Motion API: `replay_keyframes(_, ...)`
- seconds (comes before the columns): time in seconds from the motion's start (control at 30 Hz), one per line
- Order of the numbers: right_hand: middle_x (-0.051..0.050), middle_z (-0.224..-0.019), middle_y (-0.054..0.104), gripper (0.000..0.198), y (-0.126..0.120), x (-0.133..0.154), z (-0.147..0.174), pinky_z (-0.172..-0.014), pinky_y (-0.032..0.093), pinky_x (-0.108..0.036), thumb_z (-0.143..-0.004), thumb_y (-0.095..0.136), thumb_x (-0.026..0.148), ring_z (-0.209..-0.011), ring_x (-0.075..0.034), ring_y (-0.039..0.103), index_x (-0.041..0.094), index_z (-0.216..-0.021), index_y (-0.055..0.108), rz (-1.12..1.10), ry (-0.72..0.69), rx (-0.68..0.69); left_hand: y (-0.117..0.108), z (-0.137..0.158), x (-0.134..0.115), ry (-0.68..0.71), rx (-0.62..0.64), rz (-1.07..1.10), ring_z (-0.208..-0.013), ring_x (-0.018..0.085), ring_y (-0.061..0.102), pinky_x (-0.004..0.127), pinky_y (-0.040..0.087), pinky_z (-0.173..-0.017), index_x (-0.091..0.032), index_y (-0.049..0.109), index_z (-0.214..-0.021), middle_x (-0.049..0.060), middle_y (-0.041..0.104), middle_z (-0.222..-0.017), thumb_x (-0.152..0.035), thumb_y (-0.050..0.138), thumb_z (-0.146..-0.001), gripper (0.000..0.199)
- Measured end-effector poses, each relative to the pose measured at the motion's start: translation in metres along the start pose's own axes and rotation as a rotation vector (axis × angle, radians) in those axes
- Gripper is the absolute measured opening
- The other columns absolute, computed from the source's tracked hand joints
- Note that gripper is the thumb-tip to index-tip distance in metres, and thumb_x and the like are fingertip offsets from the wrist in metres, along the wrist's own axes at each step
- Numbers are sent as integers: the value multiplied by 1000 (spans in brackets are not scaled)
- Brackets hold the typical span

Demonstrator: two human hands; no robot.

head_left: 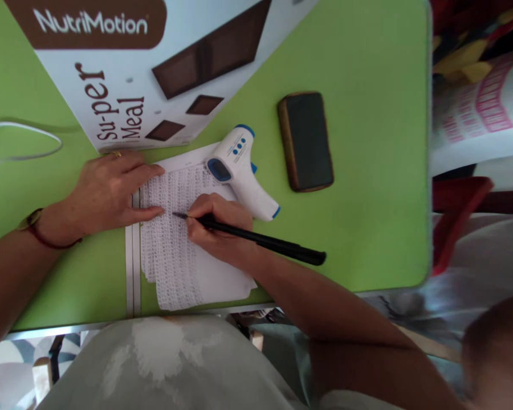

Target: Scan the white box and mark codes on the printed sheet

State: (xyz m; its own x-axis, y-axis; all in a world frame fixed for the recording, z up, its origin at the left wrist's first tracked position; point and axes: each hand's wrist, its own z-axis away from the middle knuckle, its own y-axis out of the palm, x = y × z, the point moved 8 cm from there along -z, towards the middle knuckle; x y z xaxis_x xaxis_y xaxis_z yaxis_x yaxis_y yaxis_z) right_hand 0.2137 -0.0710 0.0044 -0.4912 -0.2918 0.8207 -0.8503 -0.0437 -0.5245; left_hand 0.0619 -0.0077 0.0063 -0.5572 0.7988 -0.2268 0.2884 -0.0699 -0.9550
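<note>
My right hand (220, 225) is closed around a black pen (277, 244). The pen's tip rests on or just over a stack of paper (175, 267) covered in rows of small handwriting. My left hand (115, 191) lies with thumb and fingers apart, its fingertips on the left part of the sheets. A white and blue infrared thermometer (241, 171) lies on the upper right part of the paper, just beyond my right hand. Part of the writing is hidden under the thermometer and my hands.
A NutriMotion box (123, 80) stands at the back left, close to the paper. A dark phone (310, 142) in a brown case lies right of the thermometer. A white cable (29, 128) crosses the green table (371, 171) at the far left. Past the table's right edge is a red object (459, 216).
</note>
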Motion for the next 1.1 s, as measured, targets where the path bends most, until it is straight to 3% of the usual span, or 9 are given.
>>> replay_keyframes(0.43, 6, -60, 59, 16, -6, 4, 1, -50, 41, -22, -76, 59, 8, -51, -9, 53, 23, -71, 54, -32, -60, -72, 0, -1, -1, -6, 5, 26, -97, 29, 70, 42, 55, -80, -26, 66, -127, 10, 72, -117, -68, 50, -94, 56)
replay_keyframes(0.87, 7, -59, 54, 19, -4, 3, 2, -50, 38, -23, -77, 59, 8, -51, -8, 49, 24, -70, 51, -24, -76, -52, 2, 0, 1, -28, 36, 39, -99, 31, 69, 41, 51, -81, -22, 67, -129, 12, 72, -116, -71, 47, -94, 64)
replay_keyframes(1.1, 5, -70, 59, 17, -19, 14, 5, -55, 48, -25, -84, 58, 9, -60, -11, 59, 26, -87, 55, 71, -216, -221, 2, 1, 2, -34, 30, 48, -101, 29, 69, 39, 52, -84, -24, 67, -128, 11, 72, -118, -72, 51, -92, 62)
